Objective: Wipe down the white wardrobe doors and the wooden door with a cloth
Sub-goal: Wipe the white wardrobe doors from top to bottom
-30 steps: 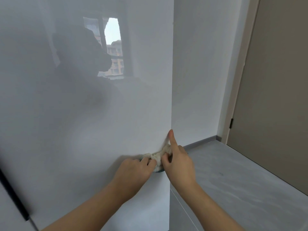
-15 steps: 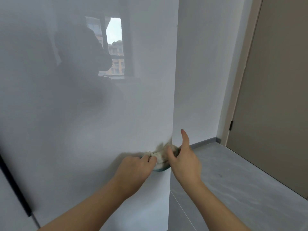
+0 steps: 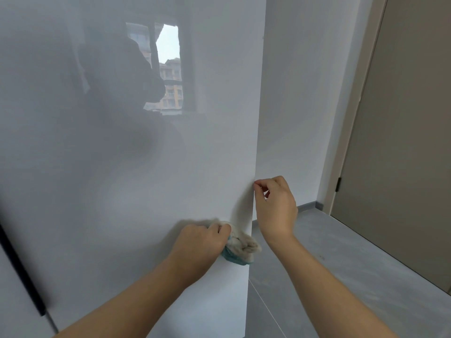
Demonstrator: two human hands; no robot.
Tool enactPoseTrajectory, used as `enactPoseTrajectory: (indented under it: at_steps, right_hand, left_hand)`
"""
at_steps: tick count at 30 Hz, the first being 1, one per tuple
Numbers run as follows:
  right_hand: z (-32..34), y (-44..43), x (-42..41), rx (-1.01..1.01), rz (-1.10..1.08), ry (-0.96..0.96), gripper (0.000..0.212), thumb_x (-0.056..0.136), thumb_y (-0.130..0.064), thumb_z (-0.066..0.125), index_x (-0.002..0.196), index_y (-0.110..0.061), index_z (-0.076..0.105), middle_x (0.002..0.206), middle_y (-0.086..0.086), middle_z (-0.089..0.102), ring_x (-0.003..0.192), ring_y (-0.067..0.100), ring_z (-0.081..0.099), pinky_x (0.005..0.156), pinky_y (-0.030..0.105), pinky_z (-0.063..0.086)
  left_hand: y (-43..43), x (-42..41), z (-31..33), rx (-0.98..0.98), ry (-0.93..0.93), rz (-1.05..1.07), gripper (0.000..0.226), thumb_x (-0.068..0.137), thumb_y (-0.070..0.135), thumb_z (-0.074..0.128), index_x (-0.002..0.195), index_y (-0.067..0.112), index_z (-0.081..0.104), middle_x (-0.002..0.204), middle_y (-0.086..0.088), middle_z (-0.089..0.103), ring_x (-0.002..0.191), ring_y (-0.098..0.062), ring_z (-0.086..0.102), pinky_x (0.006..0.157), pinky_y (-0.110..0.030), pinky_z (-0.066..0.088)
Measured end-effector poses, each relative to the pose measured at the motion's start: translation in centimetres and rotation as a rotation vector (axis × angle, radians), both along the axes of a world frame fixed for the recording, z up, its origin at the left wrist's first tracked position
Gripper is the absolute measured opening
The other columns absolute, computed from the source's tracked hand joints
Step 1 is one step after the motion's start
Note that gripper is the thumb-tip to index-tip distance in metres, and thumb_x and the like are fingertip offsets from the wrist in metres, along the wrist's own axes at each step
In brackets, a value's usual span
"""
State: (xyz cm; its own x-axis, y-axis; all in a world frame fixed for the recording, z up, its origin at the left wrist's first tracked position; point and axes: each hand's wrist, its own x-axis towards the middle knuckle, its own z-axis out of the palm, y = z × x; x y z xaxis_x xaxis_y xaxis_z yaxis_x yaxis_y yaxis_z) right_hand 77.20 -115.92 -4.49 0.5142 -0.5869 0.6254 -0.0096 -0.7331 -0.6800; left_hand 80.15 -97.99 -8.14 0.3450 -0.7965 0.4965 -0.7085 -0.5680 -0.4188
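A glossy white wardrobe door (image 3: 136, 167) fills the left and middle of the head view, its free edge running down the centre. My left hand (image 3: 202, 242) presses a crumpled beige and teal cloth (image 3: 240, 247) against the door's lower part near that edge. My right hand (image 3: 274, 206) is higher, fingers curled, with thumb and fingertips pinching the door's edge. The brownish wooden door (image 3: 402, 154) stands closed at the right in a pale frame.
A white wall (image 3: 300, 106) lies behind the wardrobe door. Grey tiled floor (image 3: 329, 276) spreads to the right with a grey skirting board. A dark vertical strip (image 3: 22, 272) runs down the lower left. The door's gloss reflects a window and a dark silhouette.
My right hand has let go of the cloth and risen to pinch the door's edge. The cloth now stays with my left hand only, slightly lower on the door.
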Motion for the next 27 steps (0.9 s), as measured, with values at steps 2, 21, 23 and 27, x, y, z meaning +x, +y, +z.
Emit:
enactPoseTrajectory:
  at_steps: [2,21,23,27]
  right_hand:
    - [0.1,0.1,-0.1,-0.044,-0.033,0.02,0.014,0.094,-0.024,0.057,0.086,-0.024,0.068,0.093,-0.012,0.055,0.071,0.009,0.053,0.053,0.022,0.033]
    - [-4.3,-0.1,-1.6,-0.03,0.046,0.085,0.017,0.097,-0.02,0.051,0.084,-0.02,0.062,0.091,-0.009,0.053,0.068,0.014,0.053,0.058,0.031,0.044]
    - [-5.0,-0.2,-2.2,-0.026,0.048,0.151,0.022,0.098,-0.019,0.047,0.077,-0.018,0.054,0.077,-0.007,0.052,0.061,0.015,0.049,0.054,0.031,0.039]
    - [-6.9,-1.0,-3.7,-0.071,0.041,0.298,0.015,0.094,-0.016,0.051,0.078,-0.018,0.052,0.07,-0.007,0.049,0.06,0.012,0.043,0.05,0.027,0.031]
  left_hand:
    - [0.0,0.0,0.0,-0.002,-0.005,-0.003,0.041,0.043,-0.001,0.08,0.075,0.014,0.058,0.052,0.002,0.046,0.032,-0.016,0.038,0.042,-0.021,0.014]
    - [-0.3,0.3,-0.2,-0.004,-0.007,0.027,0.048,0.043,0.005,0.084,0.08,0.014,0.055,0.053,0.002,0.048,0.033,-0.017,0.042,0.04,-0.022,0.015]
    - [-0.3,0.2,0.0,0.007,-0.001,0.041,0.044,0.042,0.007,0.086,0.076,0.015,0.058,0.051,0.003,0.048,0.032,-0.016,0.041,0.041,-0.022,0.013]
    - [-0.2,0.0,0.7,0.001,0.0,0.048,0.039,0.044,0.013,0.088,0.073,0.014,0.061,0.05,0.005,0.049,0.032,-0.014,0.042,0.042,-0.021,0.013]
